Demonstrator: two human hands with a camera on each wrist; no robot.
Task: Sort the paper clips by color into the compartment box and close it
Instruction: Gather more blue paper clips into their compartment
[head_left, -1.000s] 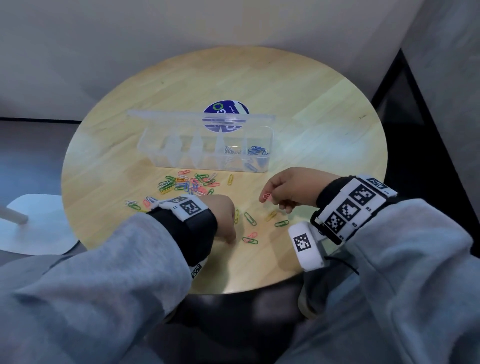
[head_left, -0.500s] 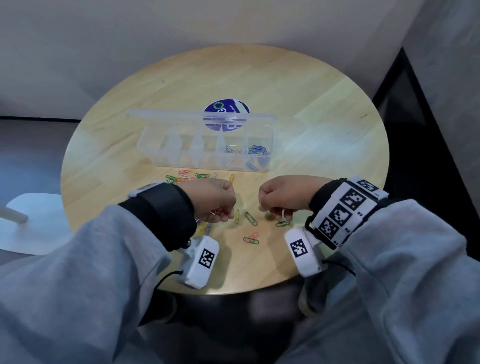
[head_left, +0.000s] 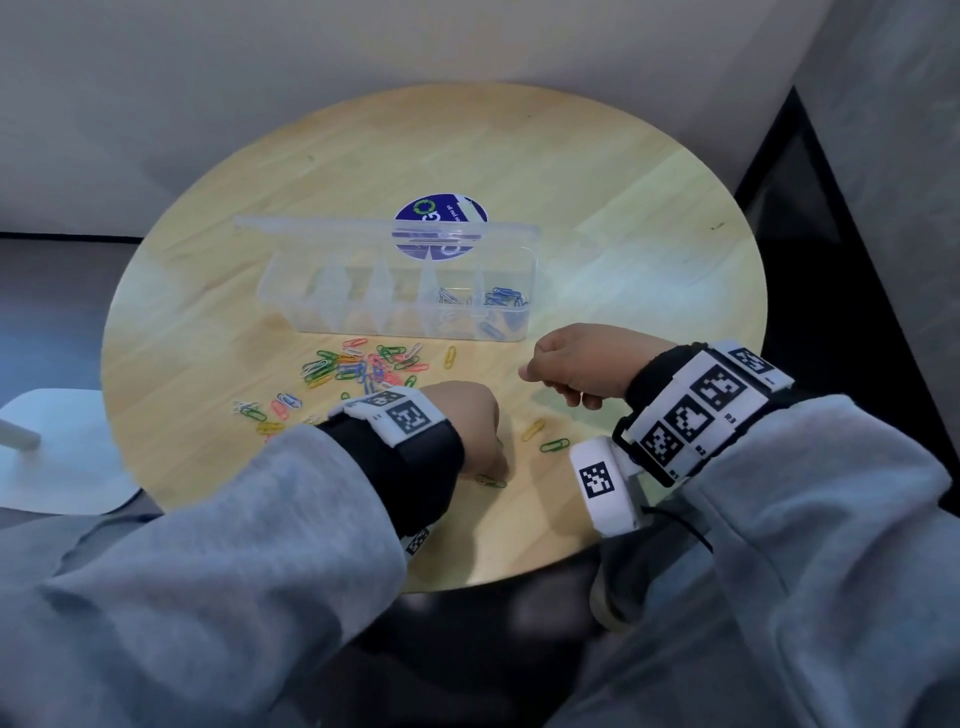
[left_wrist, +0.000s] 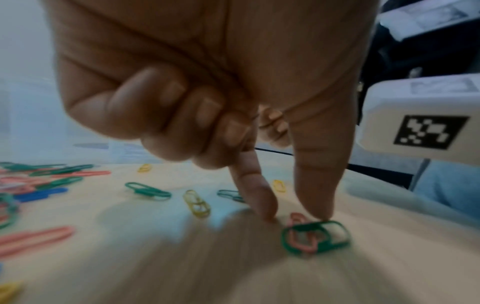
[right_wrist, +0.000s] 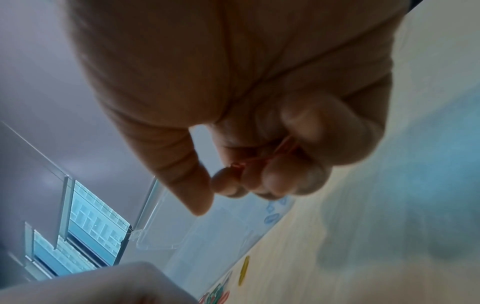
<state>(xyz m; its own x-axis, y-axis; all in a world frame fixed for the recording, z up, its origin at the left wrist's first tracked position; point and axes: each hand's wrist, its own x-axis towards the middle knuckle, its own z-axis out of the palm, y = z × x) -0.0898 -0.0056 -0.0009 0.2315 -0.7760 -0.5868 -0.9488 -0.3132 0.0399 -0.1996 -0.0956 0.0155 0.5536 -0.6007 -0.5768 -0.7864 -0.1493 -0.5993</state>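
A clear compartment box (head_left: 322, 306) stands mid-table with its lid (head_left: 311, 226) up. Blue paper clips (head_left: 501, 297) fill its rightmost cell and silvery ones (head_left: 451, 296) the cell beside it. Mixed loose clips (head_left: 363, 364) lie in front. My left hand (head_left: 496, 470) is palm down near the front edge. In the left wrist view its (left_wrist: 293, 215) straight index finger and thumb touch down at a green clip (left_wrist: 284, 238) hooked into a pink clip (left_wrist: 296, 218), the other fingers curled. My right hand (head_left: 535, 366) is a raised fist, its (right_wrist: 215, 195) fingers pinching red clips (right_wrist: 249, 161).
A yellow clip (head_left: 533, 429) and a green clip (head_left: 555, 445) lie between my hands. A single yellow clip (head_left: 450, 357) sits near the box. A blue round sticker (head_left: 441, 213) is behind the box. The round table's front edge (head_left: 519, 577) is close; a white base (head_left: 62, 447) stands left.
My left hand turned palm down and dropped from beside the pile to the green and pink clips near the front edge. My right fist lifted slightly toward the box.
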